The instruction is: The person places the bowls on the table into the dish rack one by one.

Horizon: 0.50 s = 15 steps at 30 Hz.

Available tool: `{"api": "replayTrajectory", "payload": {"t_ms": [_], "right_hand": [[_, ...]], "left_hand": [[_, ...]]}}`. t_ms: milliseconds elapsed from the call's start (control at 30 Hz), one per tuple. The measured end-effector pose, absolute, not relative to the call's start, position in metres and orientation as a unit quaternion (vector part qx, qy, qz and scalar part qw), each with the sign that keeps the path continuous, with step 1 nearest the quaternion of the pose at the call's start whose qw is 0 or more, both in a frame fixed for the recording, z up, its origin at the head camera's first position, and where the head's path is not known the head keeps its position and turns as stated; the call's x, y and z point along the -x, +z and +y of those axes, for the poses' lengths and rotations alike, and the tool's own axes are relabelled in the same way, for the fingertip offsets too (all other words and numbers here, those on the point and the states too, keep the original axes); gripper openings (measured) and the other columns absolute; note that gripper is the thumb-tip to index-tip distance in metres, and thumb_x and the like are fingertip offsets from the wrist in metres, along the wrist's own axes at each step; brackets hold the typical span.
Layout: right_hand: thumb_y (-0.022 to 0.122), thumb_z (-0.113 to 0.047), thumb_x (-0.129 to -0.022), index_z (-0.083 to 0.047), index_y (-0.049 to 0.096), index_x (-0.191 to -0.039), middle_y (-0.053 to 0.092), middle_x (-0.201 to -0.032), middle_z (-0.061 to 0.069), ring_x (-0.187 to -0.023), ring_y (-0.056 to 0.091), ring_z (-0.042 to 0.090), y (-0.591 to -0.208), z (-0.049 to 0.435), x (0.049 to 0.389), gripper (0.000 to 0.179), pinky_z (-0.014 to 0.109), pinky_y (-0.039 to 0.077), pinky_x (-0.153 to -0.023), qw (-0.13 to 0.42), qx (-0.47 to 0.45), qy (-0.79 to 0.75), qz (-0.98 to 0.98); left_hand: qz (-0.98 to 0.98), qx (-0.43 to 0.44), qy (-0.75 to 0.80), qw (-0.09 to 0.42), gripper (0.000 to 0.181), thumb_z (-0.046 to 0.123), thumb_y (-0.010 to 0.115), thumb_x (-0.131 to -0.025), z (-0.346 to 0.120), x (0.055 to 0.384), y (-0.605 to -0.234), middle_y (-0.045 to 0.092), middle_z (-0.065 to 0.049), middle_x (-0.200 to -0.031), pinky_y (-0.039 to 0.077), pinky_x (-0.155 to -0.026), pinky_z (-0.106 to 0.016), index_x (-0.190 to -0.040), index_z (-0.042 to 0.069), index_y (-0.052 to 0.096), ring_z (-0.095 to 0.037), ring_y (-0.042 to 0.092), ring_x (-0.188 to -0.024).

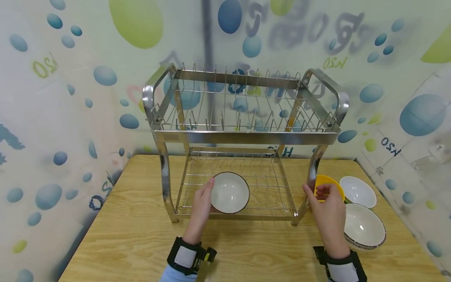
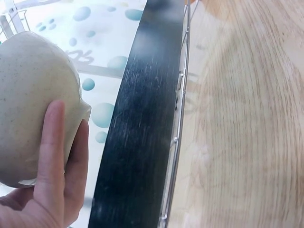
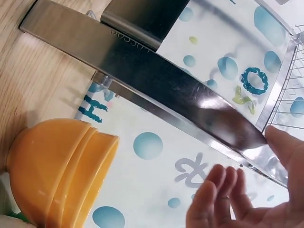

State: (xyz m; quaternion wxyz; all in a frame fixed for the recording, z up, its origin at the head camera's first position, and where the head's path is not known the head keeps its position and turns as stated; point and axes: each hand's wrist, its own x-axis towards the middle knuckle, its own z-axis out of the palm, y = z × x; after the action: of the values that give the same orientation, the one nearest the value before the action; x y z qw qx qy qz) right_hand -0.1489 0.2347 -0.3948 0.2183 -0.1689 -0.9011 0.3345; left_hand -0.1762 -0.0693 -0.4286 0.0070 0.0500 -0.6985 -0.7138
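My left hand [image 1: 201,199] grips a cream bowl [image 1: 230,192] with a thin dark rim, its inside facing me, in front of the lower tier of a two-tier metal dish rack [image 1: 246,138]. In the left wrist view, fingers [image 2: 53,142] lie along the bowl's speckled underside, close to its foot ring. My right hand [image 1: 329,211] is by the rack's front right leg [image 1: 314,166], holding nothing. Its thumb [image 3: 282,142] is right at the metal edge, while the other fingers bend loosely, overlapping a yellow bowl [image 1: 325,179] in the head view.
Right of the rack, a small white bowl [image 1: 357,192] and a larger cream bowl with a patterned outside [image 1: 364,227] stand on the wooden table [image 1: 116,235]. The rack's upper tier has upright wire dividers. A wall covering with printed spots [image 1: 70,129] surrounds the table's back and sides.
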Motion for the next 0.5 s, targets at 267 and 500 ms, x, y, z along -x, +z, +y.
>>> {"api": "replayTrajectory", "payload": {"t_ms": [267,500], "right_hand": [[0.045,-0.056,-0.093,-0.003,0.059,-0.105,0.064,-0.089,0.013,-0.076,0.055,0.023,-0.3986,0.2373,0.1527,0.056,0.026,0.044,-0.060,0.113,0.108,0.337,-0.929],[0.036,-0.051,-0.097,-0.005,0.056,-0.100,0.062,-0.081,0.008,-0.073,0.052,0.021,-0.4014,0.2331,0.1551,0.050,0.027,0.039,-0.056,0.079,0.096,0.368,-0.922]], "left_hand": [[-0.697,-0.055,-0.715,0.011,0.064,0.056,0.038,-0.097,-0.0696,0.1765,-0.4296,0.065,-0.024,-0.108,0.057,-0.061,-0.036,-0.129,0.003,0.056,-0.022,0.068,-0.082],[-0.691,-0.058,-0.721,0.011,0.062,0.053,0.038,-0.097,-0.0702,0.1756,-0.4298,0.064,-0.025,-0.109,0.058,-0.062,-0.037,-0.131,0.003,0.055,-0.024,0.068,-0.084]]}}
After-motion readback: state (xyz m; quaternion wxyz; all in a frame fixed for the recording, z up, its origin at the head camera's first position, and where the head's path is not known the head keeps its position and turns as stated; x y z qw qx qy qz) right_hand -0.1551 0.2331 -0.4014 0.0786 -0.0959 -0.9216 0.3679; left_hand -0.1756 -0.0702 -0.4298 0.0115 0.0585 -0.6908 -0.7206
